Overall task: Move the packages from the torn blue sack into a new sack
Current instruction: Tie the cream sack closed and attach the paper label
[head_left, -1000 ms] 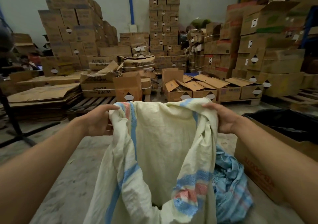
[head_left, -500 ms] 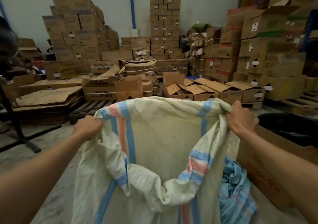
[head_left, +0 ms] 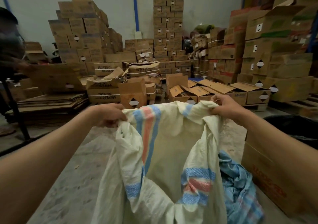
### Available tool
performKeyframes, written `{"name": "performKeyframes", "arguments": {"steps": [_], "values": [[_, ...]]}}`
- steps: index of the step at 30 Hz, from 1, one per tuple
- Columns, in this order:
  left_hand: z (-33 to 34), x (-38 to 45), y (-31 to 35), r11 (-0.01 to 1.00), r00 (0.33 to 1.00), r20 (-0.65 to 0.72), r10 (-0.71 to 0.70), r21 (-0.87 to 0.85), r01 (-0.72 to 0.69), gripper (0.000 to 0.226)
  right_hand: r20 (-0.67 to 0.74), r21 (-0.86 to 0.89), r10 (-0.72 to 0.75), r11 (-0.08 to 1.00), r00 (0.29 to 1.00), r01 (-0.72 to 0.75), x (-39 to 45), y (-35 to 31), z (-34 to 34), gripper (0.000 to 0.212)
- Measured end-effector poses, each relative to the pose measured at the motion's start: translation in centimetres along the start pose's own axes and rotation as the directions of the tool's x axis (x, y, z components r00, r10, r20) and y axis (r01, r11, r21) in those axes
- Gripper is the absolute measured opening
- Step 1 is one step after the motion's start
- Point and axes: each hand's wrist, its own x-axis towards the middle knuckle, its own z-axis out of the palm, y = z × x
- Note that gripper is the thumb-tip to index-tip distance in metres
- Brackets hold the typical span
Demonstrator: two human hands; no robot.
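A cream woven sack [head_left: 165,155] with blue and red stripes hangs open in front of me. My left hand [head_left: 111,114] is closed on the left side of its rim. My right hand [head_left: 225,106] is closed on the right side, where the rim is bunched. The torn blue sack [head_left: 239,187] lies crumpled on the floor just right of the cream sack, partly hidden behind it. No packages are visible; the inside of the cream sack looks bare as far down as I can see.
An open cardboard box [head_left: 275,175] lined with black plastic stands at my right. Stacks of cardboard boxes [head_left: 167,31] fill the back and right. Flattened cardboard [head_left: 51,101] lies at left beside a black stand [head_left: 16,112]. Bare concrete floor [head_left: 74,172] lies at lower left.
Both hands moved back toward each other, narrowing the sack's mouth, and the right-hand rim is now bunched. The view dipped slightly.
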Motion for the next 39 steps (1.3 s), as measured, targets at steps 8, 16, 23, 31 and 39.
{"name": "performKeyframes", "arguments": {"steps": [8, 16, 23, 31, 39], "values": [[0.7, -0.5, -1.3, 0.793, 0.677, -0.622, 0.392, 0.602, 0.095, 0.025, -0.322, -0.783, -0.059, 0.578, 0.945, -0.231, -1.0, 1.9, -1.1, 0.016], [-0.6, -2.1, 5.4, 0.741, 1.000, -0.019, -0.024, -0.671, 0.005, 0.023, 0.276, 0.556, 0.234, 0.753, 0.932, -0.353, -0.4, -1.8, -3.1, 0.044], [0.3, -3.1, 9.0, 0.436, 0.924, 0.019, 0.383, -0.885, -0.163, 0.042, 0.028, 0.819, -0.108, 0.572, 0.994, 0.040, -0.8, -6.4, -2.1, 0.038], [3.2, -5.3, 14.0, 0.522, 0.741, 0.080, 0.667, -0.760, -0.388, 0.028, 0.316, 0.462, -0.289, 0.879, 0.904, 0.120, -3.0, -10.4, 3.2, 0.082], [4.9, -3.9, 11.5, 0.775, 0.834, -0.333, 0.440, -0.328, -0.540, 0.020, -0.100, 0.482, -0.038, 0.872, 0.994, 0.082, -1.1, -9.5, 4.3, 0.028]]}}
